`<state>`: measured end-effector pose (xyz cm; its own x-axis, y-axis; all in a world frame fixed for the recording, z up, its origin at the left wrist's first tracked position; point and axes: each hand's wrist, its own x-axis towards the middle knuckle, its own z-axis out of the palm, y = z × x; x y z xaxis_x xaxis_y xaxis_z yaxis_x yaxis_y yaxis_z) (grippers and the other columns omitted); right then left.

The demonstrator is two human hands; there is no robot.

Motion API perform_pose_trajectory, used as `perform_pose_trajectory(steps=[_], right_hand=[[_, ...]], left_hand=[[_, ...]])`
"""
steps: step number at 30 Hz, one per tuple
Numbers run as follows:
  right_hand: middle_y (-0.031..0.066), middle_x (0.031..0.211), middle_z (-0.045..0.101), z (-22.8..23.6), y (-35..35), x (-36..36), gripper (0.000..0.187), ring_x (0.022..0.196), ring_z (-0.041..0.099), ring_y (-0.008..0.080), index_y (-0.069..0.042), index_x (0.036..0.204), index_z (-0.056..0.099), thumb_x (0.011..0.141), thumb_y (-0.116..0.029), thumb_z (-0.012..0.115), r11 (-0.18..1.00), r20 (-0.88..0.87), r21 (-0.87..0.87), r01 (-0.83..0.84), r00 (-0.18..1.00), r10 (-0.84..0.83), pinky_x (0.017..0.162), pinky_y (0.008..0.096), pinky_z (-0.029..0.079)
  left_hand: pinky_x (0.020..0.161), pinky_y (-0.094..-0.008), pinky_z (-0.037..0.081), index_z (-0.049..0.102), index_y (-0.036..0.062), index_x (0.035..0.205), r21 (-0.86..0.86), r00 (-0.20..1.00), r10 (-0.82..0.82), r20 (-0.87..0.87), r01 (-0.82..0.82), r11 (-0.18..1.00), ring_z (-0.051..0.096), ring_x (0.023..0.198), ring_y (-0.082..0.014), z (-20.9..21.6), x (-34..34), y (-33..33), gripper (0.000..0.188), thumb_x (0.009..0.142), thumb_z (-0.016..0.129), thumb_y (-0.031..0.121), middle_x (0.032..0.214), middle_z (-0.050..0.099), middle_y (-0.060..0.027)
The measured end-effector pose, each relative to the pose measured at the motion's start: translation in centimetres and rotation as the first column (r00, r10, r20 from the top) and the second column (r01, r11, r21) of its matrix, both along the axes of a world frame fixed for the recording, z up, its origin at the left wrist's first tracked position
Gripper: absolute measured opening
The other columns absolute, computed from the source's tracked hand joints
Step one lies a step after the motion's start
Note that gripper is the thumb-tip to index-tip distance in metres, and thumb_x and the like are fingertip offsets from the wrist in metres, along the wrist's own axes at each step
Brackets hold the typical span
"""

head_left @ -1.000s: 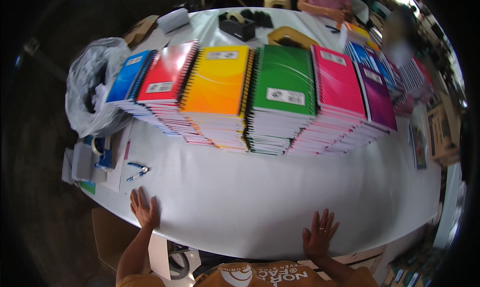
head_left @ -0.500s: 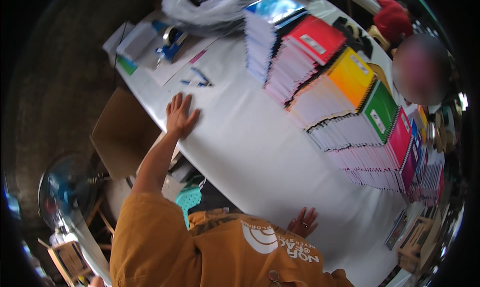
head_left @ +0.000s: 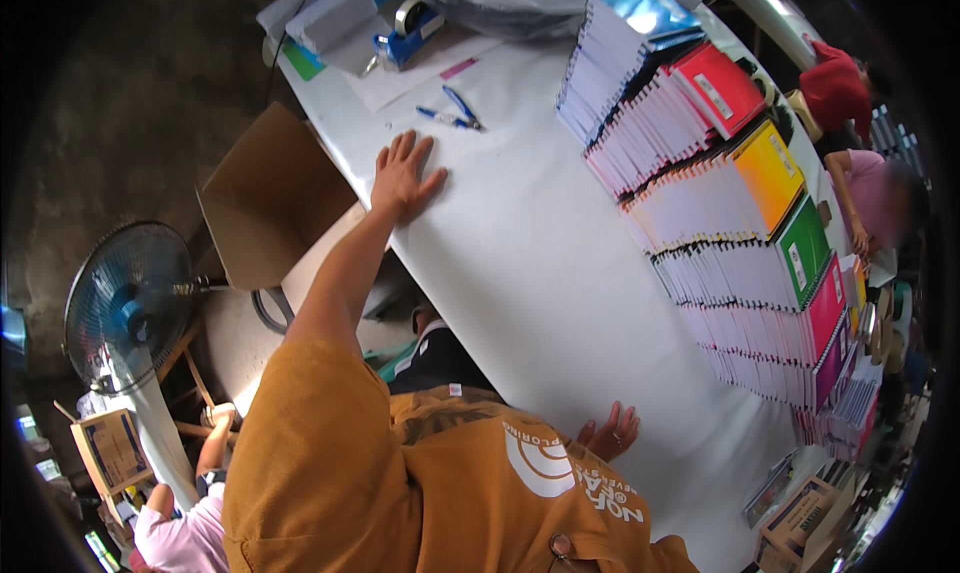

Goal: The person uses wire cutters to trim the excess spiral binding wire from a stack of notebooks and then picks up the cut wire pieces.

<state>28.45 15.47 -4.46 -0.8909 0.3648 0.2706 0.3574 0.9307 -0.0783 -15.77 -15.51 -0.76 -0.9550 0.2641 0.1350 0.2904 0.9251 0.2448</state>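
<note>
My left hand (head_left: 405,178) lies on the near edge of a white-covered table (head_left: 520,243), fingers spread, nothing held. Just beyond its fingertips is a pair of blue-handled pliers (head_left: 455,115) with its handles apart. My right hand (head_left: 610,433), a ring on one finger, rests on the table close to my body with its fingers stretched out; the shirt hides its wrist. Across the table stand several stacks of spiral notebooks with blue, red, yellow (head_left: 775,173), green (head_left: 800,253) and pink covers.
A blue tape dispenser (head_left: 408,41) sits among papers at the table's far left end. Beside the table are an open cardboard box (head_left: 265,198) and a standing fan (head_left: 130,308). Another cardboard box (head_left: 795,523) is at the lower right. Other people sit at both sides.
The view has shifted, so the table's things appear farther right and the fan shows more fully. Both hands stay flat on the table. People in pink now show at both sides.
</note>
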Motion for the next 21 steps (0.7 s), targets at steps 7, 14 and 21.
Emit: perform_pose_trajectory(steps=[7, 14, 21], right_hand=[[0.0172, 0.117, 0.050, 5.0, -2.9, -13.1, 0.032, 0.110, 0.043, 0.0360, -0.003, 0.111, 0.053, 0.081, -0.013, 0.054, 0.892, -0.106, -0.407, -0.196, 0.980, 0.167, 0.098, 0.0480, 0.029], [0.0117, 0.106, 0.060, 19.1, -10.5, -29.2, 0.020, 0.100, 0.052, 0.0289, -0.005, 0.096, 0.064, 0.078, -0.007, 0.058, 0.280, -0.525, -0.604, -0.746, 0.637, 0.564, 0.085, 0.0384, 0.043], [0.0105, 0.098, 0.059, 31.6, -19.3, -33.5, 0.009, 0.086, 0.053, 0.0257, -0.008, 0.087, 0.066, 0.082, -0.013, 0.060, -0.599, -0.803, -0.457, -0.657, 0.017, 0.595, 0.077, 0.0383, 0.043]], left_hand=[[0.109, -0.0423, 0.016, 0.041, 0.0100, 0.131, 0.114, 1.000, 0.008, 0.015, -0.009, 0.993, 0.023, 0.132, -0.0307, -0.4, -0.3, -0.9, 0.059, 0.083, 0.051, 0.042, 0.141, 0.030, -0.0154], [0.065, -0.0402, 0.049, 0.065, 0.0140, 0.087, 0.182, 0.988, 0.033, 0.151, -0.060, 0.981, 0.062, 0.070, -0.0293, 3.6, -9.2, -4.2, 0.026, 0.083, 0.056, 0.038, 0.073, 0.065, -0.0097], [0.086, -0.0431, 0.042, 0.057, 0.0111, 0.107, 0.302, 0.946, 0.194, -0.258, -0.112, 0.947, 0.050, 0.101, -0.0359, 3.0, -25.6, -14.1, 0.037, 0.074, 0.066, 0.023, 0.107, 0.053, -0.0163]])
